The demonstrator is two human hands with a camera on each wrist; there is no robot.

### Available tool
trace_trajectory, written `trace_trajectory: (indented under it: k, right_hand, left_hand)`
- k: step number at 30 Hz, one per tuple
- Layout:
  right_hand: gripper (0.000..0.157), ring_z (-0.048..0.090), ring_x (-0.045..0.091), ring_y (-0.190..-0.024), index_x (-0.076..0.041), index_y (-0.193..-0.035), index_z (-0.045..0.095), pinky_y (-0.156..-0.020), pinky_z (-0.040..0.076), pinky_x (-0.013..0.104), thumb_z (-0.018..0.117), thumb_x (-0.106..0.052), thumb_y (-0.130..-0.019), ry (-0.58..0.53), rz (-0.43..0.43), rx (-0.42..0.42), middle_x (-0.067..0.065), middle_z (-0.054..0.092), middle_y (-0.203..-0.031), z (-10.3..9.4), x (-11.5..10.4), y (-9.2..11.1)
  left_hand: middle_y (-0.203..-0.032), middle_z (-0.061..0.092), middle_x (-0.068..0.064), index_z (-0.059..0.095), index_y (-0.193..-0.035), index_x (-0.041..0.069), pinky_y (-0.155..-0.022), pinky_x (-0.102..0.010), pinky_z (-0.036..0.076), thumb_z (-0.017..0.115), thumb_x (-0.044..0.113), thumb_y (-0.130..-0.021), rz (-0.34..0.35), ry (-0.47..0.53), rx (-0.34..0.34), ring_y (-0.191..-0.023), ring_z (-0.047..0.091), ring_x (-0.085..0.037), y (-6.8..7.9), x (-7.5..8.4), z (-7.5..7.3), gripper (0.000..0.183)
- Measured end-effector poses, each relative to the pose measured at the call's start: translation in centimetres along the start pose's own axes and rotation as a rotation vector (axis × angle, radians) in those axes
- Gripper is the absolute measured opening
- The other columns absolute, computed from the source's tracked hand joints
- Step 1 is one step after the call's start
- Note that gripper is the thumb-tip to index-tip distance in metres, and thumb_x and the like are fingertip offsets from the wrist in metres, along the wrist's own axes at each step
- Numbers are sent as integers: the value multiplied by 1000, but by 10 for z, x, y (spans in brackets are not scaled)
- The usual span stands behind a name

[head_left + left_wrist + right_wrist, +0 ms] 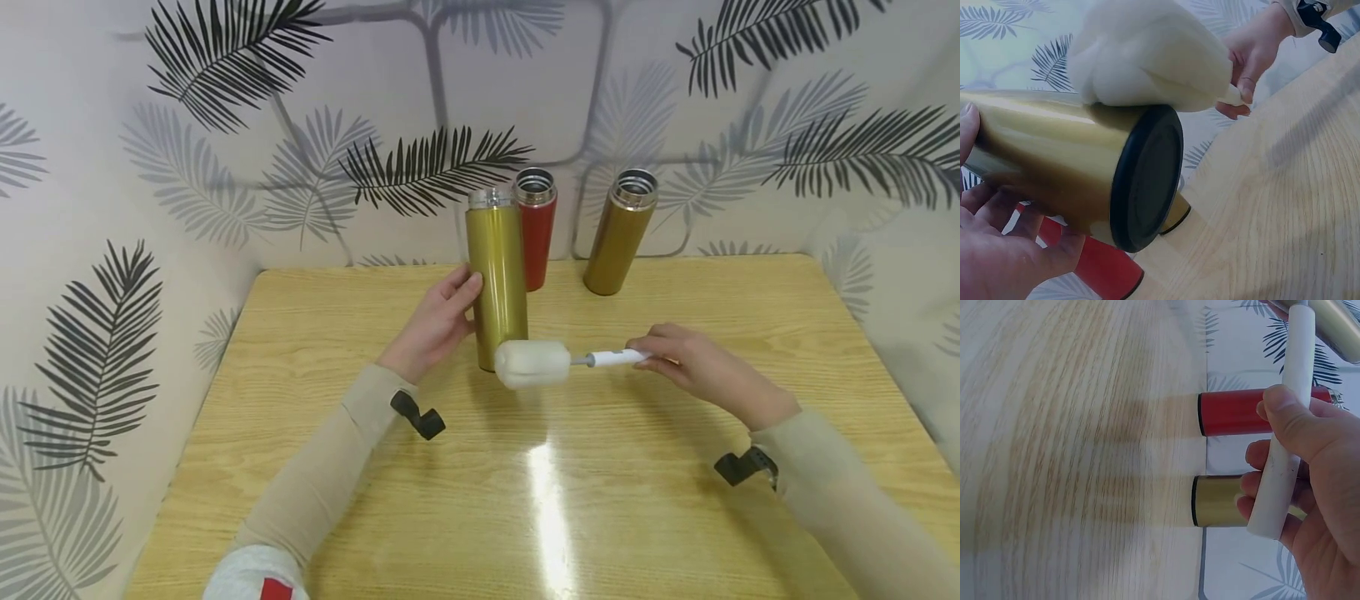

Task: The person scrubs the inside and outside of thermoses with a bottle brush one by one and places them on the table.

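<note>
My left hand [433, 323] grips a gold vacuum flask [498, 275] by its side and holds it nearly upright, lidless, off the table. In the left wrist view its black base [1149, 181] faces the camera. From the right, my right hand [688, 364] holds a sponge bottle brush [532, 364] level by its white handle [1285, 450], fingers and thumb curled round it. The pale sponge head [1147, 59] lies against the side of the gold flask near its base. How the inside of the flask looks is hidden.
Behind the gold flask stands a red flask [537, 233], partly covered by it. Further right is a second, shorter gold flask [621, 235]; both are lidless. They stand at the back of the wooden table [360, 517], close to a leaf-patterned wall [517, 92].
</note>
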State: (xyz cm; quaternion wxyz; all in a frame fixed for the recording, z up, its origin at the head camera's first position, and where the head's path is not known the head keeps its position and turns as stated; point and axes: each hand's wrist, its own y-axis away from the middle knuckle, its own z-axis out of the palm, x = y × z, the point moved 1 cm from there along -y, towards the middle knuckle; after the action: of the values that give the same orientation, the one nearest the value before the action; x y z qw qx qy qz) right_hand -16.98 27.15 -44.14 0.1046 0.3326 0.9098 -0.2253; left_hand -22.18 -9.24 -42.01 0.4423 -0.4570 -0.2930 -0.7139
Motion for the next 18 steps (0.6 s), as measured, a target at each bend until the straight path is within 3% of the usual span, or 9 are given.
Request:
trace_trajectory:
  k: [4,9,13,18]
  right_hand:
    - [40,55,6,-79,-4,-116,75,-63,52,29,84,7,-78,21,-13,15,0,67,-96,-1,0,0]
    - [39,55,6,-78,-4,-114,75,-63,53,29,83,8,-79,20,-4,49,0,67,-94,-3,0,-2]
    - [39,53,6,-77,-4,-113,75,-63,51,28,83,10,-78,15,-5,88,-1,66,-93,-4,2,-5]
    - [41,53,7,-75,-4,-113,74,-63,49,29,83,11,-76,11,-6,138,0,65,-91,-7,6,-9]
  left_hand:
    - [-141,54,-9,31,-159,3,-117,-58,36,40,15,-113,-5,19,17,-136,47,-23,0,2,1,48]
    - [-120,62,-1,40,-141,15,-107,-51,43,44,18,-112,-13,39,21,-121,55,-18,2,1,0,30]
    - [-127,59,-4,43,-139,14,-109,-55,42,43,16,-112,-6,33,14,-125,53,-20,2,-1,-2,27]
    - [-147,48,-15,35,-154,0,-115,-61,39,46,19,-112,-28,-17,-3,-137,46,-25,4,-7,-4,47]
